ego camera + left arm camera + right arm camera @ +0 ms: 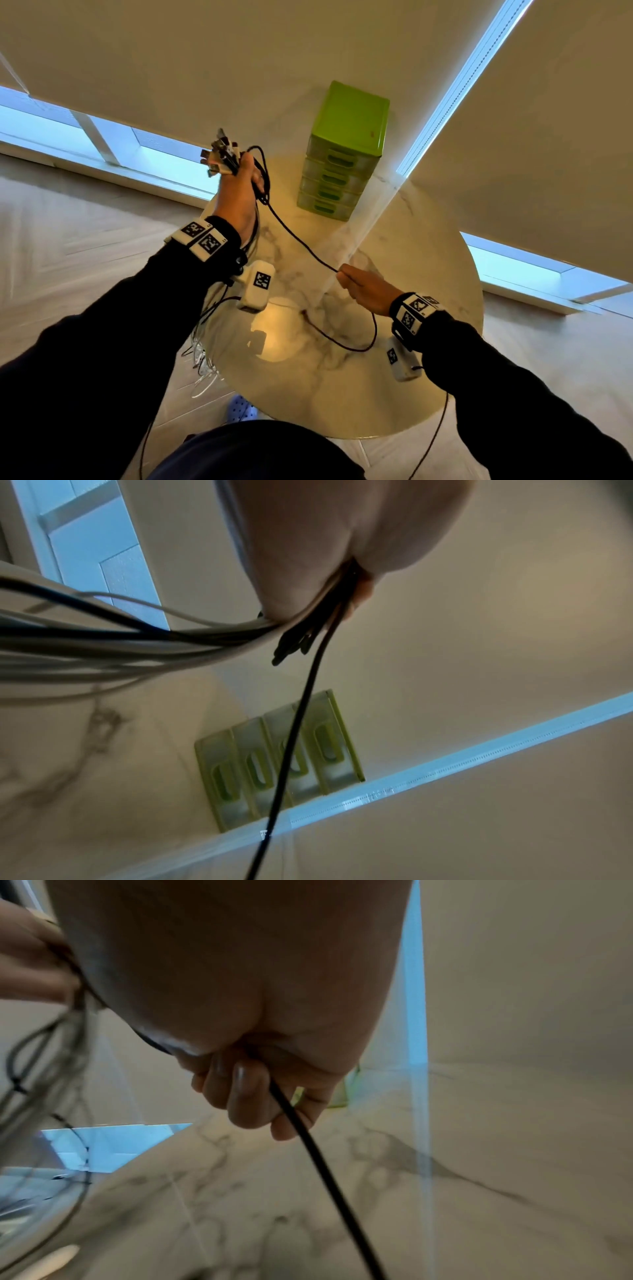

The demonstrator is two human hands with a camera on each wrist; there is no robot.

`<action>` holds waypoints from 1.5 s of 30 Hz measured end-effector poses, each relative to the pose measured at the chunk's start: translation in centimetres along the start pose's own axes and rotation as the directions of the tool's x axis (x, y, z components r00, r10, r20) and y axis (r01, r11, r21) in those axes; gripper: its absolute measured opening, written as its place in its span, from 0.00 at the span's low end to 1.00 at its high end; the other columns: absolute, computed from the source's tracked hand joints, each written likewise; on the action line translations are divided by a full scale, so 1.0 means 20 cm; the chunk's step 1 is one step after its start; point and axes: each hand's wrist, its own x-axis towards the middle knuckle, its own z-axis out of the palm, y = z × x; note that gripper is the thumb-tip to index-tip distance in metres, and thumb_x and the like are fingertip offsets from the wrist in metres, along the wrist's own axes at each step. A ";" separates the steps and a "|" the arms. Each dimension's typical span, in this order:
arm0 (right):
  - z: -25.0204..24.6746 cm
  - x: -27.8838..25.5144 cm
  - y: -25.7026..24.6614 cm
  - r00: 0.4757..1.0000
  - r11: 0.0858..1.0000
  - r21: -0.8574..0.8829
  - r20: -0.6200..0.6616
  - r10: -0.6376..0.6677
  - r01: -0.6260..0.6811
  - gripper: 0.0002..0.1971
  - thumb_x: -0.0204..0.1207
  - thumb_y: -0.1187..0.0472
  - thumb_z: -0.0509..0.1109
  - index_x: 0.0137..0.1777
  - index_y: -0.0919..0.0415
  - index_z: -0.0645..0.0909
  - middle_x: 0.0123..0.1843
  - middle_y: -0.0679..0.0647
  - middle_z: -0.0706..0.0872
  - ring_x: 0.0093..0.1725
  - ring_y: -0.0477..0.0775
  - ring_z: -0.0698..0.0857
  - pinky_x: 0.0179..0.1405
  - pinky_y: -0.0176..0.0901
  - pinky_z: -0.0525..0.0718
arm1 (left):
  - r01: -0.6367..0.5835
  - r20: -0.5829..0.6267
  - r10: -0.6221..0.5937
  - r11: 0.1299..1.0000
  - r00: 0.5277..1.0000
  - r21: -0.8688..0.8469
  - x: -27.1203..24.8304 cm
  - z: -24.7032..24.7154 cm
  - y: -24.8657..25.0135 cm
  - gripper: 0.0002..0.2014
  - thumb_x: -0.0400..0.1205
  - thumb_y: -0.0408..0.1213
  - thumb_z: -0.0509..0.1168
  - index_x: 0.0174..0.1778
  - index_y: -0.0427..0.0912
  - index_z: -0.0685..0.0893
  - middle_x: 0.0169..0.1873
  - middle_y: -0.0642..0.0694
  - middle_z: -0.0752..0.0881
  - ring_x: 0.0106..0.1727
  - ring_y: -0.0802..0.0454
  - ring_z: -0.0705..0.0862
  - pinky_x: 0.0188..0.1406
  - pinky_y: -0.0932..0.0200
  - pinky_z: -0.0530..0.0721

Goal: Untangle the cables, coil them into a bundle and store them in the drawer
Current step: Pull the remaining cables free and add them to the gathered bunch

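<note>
My left hand (245, 178) is raised above the table's left side and grips a bundle of cables (143, 639), white and black. Their plug ends (219, 154) stick out above the fist, and the rest hangs down past the table edge (205, 342). One black cable (298, 236) runs from that fist down to my right hand (352, 279), which pinches it over the middle of the table; in the right wrist view the fingers (248, 1093) curl round it (318, 1153). Beyond the right hand it loops on the tabletop (356, 346). The green drawer unit (342, 150) stands at the table's far side, all drawers closed.
The round marble table (342, 394) stands by a wall with roller blinds (171, 51) and low windows. Wooden floor lies on both sides. A blue clog (239, 409) shows under the near table edge.
</note>
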 end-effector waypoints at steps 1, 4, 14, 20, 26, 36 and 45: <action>-0.02 -0.01 0.04 1.000 1.000 -0.019 -0.016 0.025 -0.025 0.15 0.91 0.48 0.50 0.46 0.55 0.69 0.35 0.49 0.73 0.33 0.51 0.73 0.37 0.43 0.71 | -0.002 -0.020 0.003 1.000 1.000 0.014 0.01 -0.02 0.02 0.22 0.92 0.43 0.56 0.29 0.46 0.69 0.20 0.56 0.72 0.28 0.54 0.70 0.37 0.57 0.70; -0.08 -0.03 0.10 0.994 0.994 -0.062 -0.072 0.086 -0.091 0.16 0.91 0.48 0.49 0.48 0.56 0.70 0.35 0.49 0.75 0.35 0.54 0.74 0.40 0.47 0.72 | -0.032 -0.041 0.035 0.997 0.999 0.077 0.03 -0.06 0.05 0.21 0.92 0.45 0.56 0.31 0.47 0.69 0.25 0.53 0.71 0.28 0.56 0.69 0.34 0.61 0.70; 0.00 0.29 -0.31 1.000 1.000 -0.002 -0.006 0.015 -0.015 0.15 0.90 0.54 0.53 0.46 0.56 0.76 0.44 0.56 0.88 0.43 0.52 0.86 0.56 0.52 0.85 | -0.136 -0.021 0.155 0.916 0.988 0.378 -0.05 -0.30 0.17 0.29 0.88 0.56 0.56 0.61 0.29 0.80 0.35 0.44 0.80 0.43 0.32 0.76 0.48 0.50 0.72; 0.32 0.48 -0.82 0.978 0.967 0.225 0.141 -0.152 0.118 0.13 0.89 0.58 0.58 0.48 0.63 0.79 0.46 0.59 0.89 0.45 0.50 0.90 0.54 0.45 0.89 | -0.099 -0.128 0.182 0.871 0.975 0.482 -0.09 -0.68 0.32 0.27 0.89 0.56 0.56 0.77 0.41 0.75 0.69 0.39 0.82 0.70 0.43 0.79 0.68 0.54 0.75; 0.65 0.55 -0.99 0.888 0.877 -0.390 0.453 -0.082 0.280 0.22 0.87 0.48 0.61 0.73 0.61 0.78 0.70 0.61 0.83 0.68 0.61 0.81 0.65 0.48 0.79 | -0.009 -0.196 0.118 0.875 0.974 0.484 -0.21 -1.03 0.29 0.22 0.90 0.51 0.57 0.73 0.38 0.76 0.48 0.37 0.83 0.49 0.44 0.81 0.53 0.56 0.76; 0.88 0.65 -1.27 0.896 0.935 -0.206 0.403 -0.188 0.289 0.34 0.82 0.43 0.68 0.82 0.57 0.63 0.76 0.58 0.77 0.70 0.58 0.81 0.71 0.56 0.80 | 0.136 -0.207 -0.049 0.892 0.977 0.430 -0.26 -1.19 0.21 0.12 0.90 0.51 0.58 0.44 0.53 0.79 0.33 0.50 0.75 0.34 0.55 0.71 0.38 0.58 0.69; 0.93 0.68 -1.39 0.795 0.930 0.068 0.500 -0.344 0.360 0.14 0.87 0.61 0.63 0.71 0.57 0.77 0.48 0.52 0.91 0.40 0.44 0.89 0.55 0.44 0.87 | 0.107 -0.128 -0.047 0.845 0.991 0.523 -0.21 -1.22 0.28 0.13 0.90 0.54 0.56 0.62 0.52 0.77 0.39 0.47 0.77 0.39 0.54 0.72 0.37 0.60 0.71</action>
